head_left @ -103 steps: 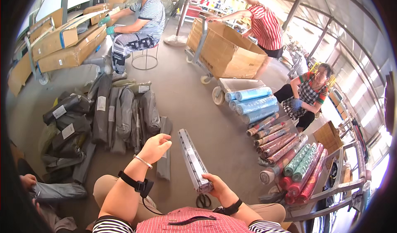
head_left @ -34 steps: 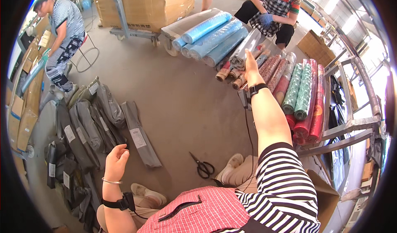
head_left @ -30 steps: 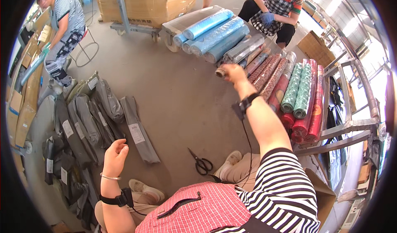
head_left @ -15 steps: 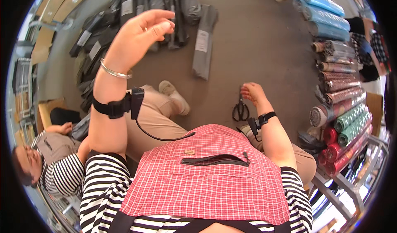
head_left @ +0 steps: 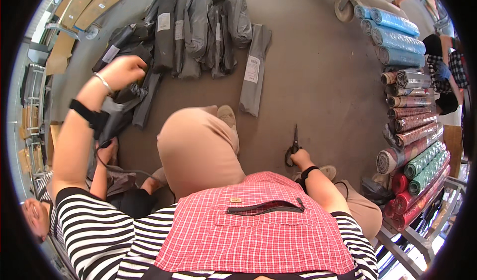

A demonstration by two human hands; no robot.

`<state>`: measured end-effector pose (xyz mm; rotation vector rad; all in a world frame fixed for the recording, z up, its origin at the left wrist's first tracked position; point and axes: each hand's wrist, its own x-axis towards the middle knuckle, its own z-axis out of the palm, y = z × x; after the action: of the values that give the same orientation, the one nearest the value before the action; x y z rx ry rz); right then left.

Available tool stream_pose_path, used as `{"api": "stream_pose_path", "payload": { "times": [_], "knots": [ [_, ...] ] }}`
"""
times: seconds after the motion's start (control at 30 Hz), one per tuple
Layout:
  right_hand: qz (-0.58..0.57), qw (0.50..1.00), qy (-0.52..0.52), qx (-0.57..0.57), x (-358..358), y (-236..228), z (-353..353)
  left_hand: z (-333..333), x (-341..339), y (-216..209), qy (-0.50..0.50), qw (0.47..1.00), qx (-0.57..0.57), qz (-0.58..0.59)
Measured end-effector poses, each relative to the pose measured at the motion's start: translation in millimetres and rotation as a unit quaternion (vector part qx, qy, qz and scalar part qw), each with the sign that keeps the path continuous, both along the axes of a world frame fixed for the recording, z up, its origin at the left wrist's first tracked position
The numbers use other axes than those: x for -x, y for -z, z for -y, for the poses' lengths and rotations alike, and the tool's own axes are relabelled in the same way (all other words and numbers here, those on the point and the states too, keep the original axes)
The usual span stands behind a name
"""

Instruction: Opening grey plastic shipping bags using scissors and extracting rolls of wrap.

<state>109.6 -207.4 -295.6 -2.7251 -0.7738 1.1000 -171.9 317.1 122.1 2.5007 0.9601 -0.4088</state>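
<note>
My left hand is raised at the upper left, fingers curled, in front of dark plastic-wrapped packages. Whether anything is between its fingers is hidden. Low at the right, my right hand grips black-handled scissors by the handles, blades pointing away from me over the floor. A long grey wrapped package with a white label lies apart from the pile, between my hands and farther off.
Rolled mats in clear film, blue, patterned, green and red, are stacked along the right. Beside my left arm a co-worker in striped sleeves sits low. A caster wheel stands far right; cardboard boxes lie far left. Another person is at the far right.
My left hand has moved left and down toward the packages, its fingers curling. The scissors, earlier hanging points-up from my right hand, now point away from me; the right hand is nearer my body.
</note>
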Motion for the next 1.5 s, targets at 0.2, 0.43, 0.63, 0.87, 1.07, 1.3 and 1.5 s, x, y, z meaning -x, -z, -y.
{"api": "stream_pose_path", "payload": {
  "times": [0.2, 0.43, 0.63, 0.87, 1.07, 1.3, 1.5],
  "knots": [
    [-0.079, 0.992, 0.033, 0.09, -3.1, -1.2, 5.0, 9.9, -64.7, 206.6, 0.106, 0.985, 0.12, -0.059],
    [-0.087, 0.984, 0.035, 0.151, -2.9, -10.9, -13.1, 73.7, -145.9, 383.0, -0.034, 0.975, 0.219, -0.005],
    [-0.117, 0.968, 0.034, 0.218, -21.7, -29.9, -25.9, 112.2, -197.3, 423.9, -0.099, 0.963, 0.249, -0.006],
    [-0.139, 0.969, 0.069, 0.192, -10.2, -23.8, -39.5, 108.4, -159.3, 435.2, -0.207, 0.907, 0.359, 0.078],
    [-0.155, 0.98, 0.03, 0.124, -18.9, -26.9, -32.2, 98.0, -162.4, 426.9, -0.169, 0.898, 0.395, 0.095],
    [-0.258, 0.963, 0.07, -0.019, -25.7, -51.2, -62.8, 109.7, -166.4, 438.9, -0.255, 0.878, 0.396, 0.086],
    [-0.37, 0.913, 0.119, -0.125, -22.9, -80.9, -143.4, 105.9, -161.1, 423.6, -0.19, 0.886, 0.423, -0.003]
  ]
}}
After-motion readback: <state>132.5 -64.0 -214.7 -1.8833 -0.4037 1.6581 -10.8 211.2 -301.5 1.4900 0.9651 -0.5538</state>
